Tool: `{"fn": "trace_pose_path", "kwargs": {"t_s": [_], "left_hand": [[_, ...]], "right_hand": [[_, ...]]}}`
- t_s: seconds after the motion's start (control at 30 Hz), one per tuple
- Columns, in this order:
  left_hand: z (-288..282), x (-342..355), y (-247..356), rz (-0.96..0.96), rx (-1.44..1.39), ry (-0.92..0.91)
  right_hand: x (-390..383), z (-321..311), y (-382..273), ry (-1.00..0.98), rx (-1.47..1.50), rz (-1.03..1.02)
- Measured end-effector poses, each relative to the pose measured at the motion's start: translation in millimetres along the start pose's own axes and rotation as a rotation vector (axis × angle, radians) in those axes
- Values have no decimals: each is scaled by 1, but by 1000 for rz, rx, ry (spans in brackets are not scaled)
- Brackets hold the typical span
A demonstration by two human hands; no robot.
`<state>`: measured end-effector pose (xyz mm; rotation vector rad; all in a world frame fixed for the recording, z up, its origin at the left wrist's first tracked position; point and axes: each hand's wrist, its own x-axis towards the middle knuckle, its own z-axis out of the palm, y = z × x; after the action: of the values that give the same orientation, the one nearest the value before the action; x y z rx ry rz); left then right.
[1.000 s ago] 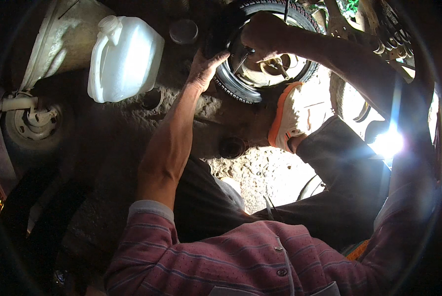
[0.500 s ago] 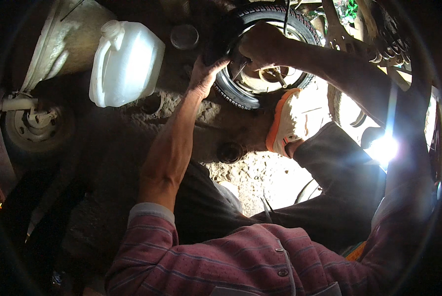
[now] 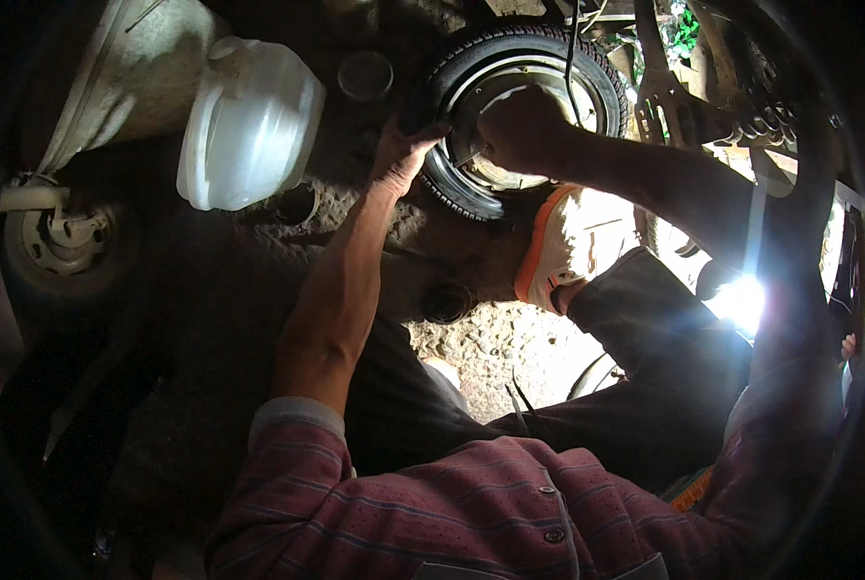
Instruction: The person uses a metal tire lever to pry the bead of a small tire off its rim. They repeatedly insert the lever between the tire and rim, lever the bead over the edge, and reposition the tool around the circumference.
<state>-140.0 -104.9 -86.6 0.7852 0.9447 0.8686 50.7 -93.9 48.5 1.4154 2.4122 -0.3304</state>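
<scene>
A small spoked-hub wheel with a black treaded tyre [image 3: 463,200] lies at the upper middle, its pale metal rim facing me. My left hand [image 3: 403,159] grips the tyre's left edge, thumb stretched over it and the other fingers hidden in shadow. Over the hub, my right hand [image 3: 524,130] is closed in a fist. A thin, rod-like thing [image 3: 467,157] shows beside the fist's left side; whether the hand holds it is hard to make out. The hub's middle is hidden behind this hand.
A translucent white jug [image 3: 254,126] stands at the left by a large pale container [image 3: 128,82]. A round clear lid-like thing [image 3: 365,75] lies left of the tyre. My shoe [image 3: 573,242] is just below the wheel. A metal frame with a coil spring [image 3: 761,126] is at upper right.
My right hand has moved down and slightly right over the hub, now covering the lever-like part seen there before. My left hand stays at the tyre's edge.
</scene>
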Motion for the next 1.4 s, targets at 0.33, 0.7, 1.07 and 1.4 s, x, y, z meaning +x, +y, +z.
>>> {"fn": "trace_pose_path", "kwargs": {"t_s": [0.33, 0.7, 1.07, 1.4], "left_hand": [[2, -1, 2, 2, -31, 55], [4, -2, 4, 12, -42, 34], [-4, 0, 9, -79, -9, -16], [-6, 8, -3, -36, -69, -29]], "right_hand": [[-45, -4, -14, -81, 70, 9], [-10, -7, 7, -249, 114, -72], [-20, -31, -2, -481, 854, 145], [-49, 67, -45, -401, 1504, 527]]}}
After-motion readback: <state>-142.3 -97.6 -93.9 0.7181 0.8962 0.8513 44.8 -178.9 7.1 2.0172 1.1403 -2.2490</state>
